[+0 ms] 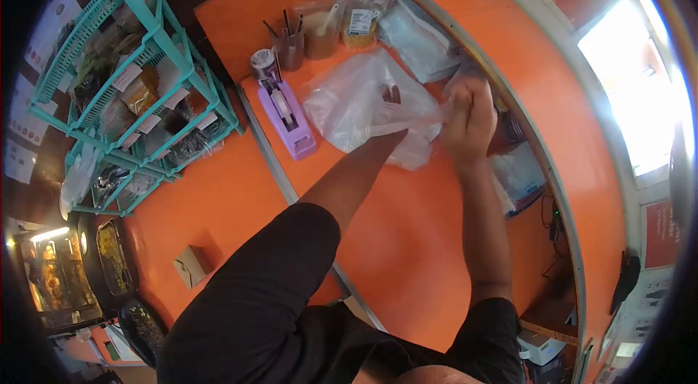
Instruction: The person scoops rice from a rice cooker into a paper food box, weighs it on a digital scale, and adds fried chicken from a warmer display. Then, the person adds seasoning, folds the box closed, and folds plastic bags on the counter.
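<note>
A clear, thin plastic bag (349,97) lies spread and crumpled over the orange counter (407,246). My left hand (396,111) reaches into or under the bag, so its fingers are mostly covered by the plastic. Closed in a fist, my right hand (471,111) grips the edge of the bag, which is stretched toward it. Left of the bag stands a purple tape dispenser (288,119). Behind it are a packet of yellow contents (359,21) and a stack of clear plastic bags (418,35).
A teal tiered rack (156,35) with packets stands at the left. Cups with utensils (289,48) are behind the dispenser. A small cardboard box (192,265) sits at the lower left. A raised orange ledge (574,166) curves along the right.
</note>
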A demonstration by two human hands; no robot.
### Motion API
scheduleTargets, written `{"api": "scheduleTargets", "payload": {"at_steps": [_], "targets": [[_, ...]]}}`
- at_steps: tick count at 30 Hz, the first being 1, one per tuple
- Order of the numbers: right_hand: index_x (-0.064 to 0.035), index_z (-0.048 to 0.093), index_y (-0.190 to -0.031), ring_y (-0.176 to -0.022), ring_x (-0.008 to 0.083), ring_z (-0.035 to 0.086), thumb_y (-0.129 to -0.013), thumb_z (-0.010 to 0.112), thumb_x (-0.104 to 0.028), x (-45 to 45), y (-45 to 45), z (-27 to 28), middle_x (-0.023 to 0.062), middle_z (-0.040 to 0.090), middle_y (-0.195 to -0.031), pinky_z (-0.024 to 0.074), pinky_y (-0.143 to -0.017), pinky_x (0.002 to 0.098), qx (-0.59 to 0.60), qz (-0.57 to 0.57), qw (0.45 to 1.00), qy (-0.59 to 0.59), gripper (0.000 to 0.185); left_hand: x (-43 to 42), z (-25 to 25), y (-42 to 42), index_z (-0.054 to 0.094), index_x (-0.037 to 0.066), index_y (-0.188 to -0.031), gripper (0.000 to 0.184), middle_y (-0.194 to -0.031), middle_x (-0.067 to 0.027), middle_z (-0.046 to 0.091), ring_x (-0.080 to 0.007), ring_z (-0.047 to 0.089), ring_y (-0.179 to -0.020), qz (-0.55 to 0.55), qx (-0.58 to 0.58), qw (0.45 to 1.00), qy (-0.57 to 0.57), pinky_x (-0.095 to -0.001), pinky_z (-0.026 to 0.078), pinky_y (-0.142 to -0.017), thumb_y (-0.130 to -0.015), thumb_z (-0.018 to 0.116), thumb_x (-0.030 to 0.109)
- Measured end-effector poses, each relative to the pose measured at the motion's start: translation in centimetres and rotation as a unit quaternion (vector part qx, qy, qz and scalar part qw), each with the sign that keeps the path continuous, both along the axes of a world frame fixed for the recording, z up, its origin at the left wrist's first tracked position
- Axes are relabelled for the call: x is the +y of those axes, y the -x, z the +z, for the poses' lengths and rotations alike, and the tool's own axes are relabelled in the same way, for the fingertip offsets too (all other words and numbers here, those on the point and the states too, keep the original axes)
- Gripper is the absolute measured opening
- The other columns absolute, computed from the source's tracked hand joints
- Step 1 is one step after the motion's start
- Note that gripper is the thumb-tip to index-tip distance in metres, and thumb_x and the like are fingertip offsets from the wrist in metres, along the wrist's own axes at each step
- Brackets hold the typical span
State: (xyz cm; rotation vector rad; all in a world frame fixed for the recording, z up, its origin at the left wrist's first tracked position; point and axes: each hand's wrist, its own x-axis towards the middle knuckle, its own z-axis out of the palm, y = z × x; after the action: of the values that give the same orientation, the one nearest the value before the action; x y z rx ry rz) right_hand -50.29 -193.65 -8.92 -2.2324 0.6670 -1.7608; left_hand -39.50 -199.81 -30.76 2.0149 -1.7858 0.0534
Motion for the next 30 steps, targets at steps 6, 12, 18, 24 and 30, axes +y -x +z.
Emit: {"api": "scheduleTargets", "payload": {"at_steps": [6, 12, 18, 24, 30], "targets": [[0.0012, 0.058, -0.088, -0.067, 0.0147, 0.059, -0.096, 0.049, -0.019, -4.0, 3.7, -7.9, 0.003, 0.059, -0.071, 0.0491, -0.062, 0.0279, 0.111, 0.322, 0.763, -0.55, 0.023, 7.2, 1.7, 1.1, 0.021, 0.0, -0.147, 0.067, -0.155, -0.0172, 0.016, -0.0353, 0.023, -0.141, -0.109, -0.078, 0.988, -0.083, -0.0549, 0.013, -0.114, -0.093, 0.043, 0.032], [-0.0005, 0.063, -0.094, -0.097, 0.0276, 0.061, -0.087, 0.056, -0.007, -3.2, 3.4, -19.4, 0.0111, 0.066, -0.094, 0.0455, -0.091, 0.0364, 0.271, 0.114, 0.944, -0.152, 0.012, 14.7, 3.9, 1.3, 0.041, -0.001, -0.136, 0.062, -0.14, -0.0191, 0.043, -0.0353, 0.038, -0.131, -0.126, 0.078, 0.96, -0.238, -0.0558, 0.016, -0.113, -0.087, 0.057, 0.034], [0.0008, 0.062, -0.096, -0.082, 0.0211, 0.065, -0.081, 0.053, 0.005, -5.6, 5.2, -18.6, 0.0103, 0.067, -0.088, 0.0511, -0.073, 0.0292, 0.148, 0.114, 0.892, -0.411, 0.018, 12.7, -2.1, -2.3, 0.054, 0.003, -0.124, 0.053, -0.114, -0.0137, 0.061, -0.032, 0.058, -0.106, -0.129, 0.108, 0.985, 0.033, -0.0459, 0.043, -0.098, -0.084, 0.062, 0.038], [0.0012, 0.06, -0.094, -0.075, 0.0168, 0.064, -0.085, 0.057, -0.002, -9.7, 2.2, -14.8, 0.0094, 0.066, -0.084, 0.0496, -0.064, 0.028, 0.204, -0.052, 0.944, -0.253, 0.011, 12.1, -2.1, -5.2, 0.065, 0.008, -0.1, 0.032, -0.097, -0.0094, 0.063, -0.0261, 0.063, -0.089, -0.181, 0.15, 0.97, 0.057, -0.0404, 0.052, -0.083, -0.075, 0.07, 0.025], [-0.0007, 0.06, -0.095, -0.079, 0.0275, 0.063, -0.085, 0.059, -0.009, -13.9, 0.1, -17.3, 0.0128, 0.064, -0.089, 0.0503, -0.073, 0.0357, 0.356, -0.099, 0.91, -0.189, 0.013, 11.7, -1.4, -4.4, 0.058, 0.007, -0.074, 0.012, -0.077, -0.0085, 0.058, -0.0256, 0.059, -0.074, -0.227, 0.282, 0.909, 0.205, -0.039, 0.051, -0.067, -0.068, 0.068, 0.007]]}}
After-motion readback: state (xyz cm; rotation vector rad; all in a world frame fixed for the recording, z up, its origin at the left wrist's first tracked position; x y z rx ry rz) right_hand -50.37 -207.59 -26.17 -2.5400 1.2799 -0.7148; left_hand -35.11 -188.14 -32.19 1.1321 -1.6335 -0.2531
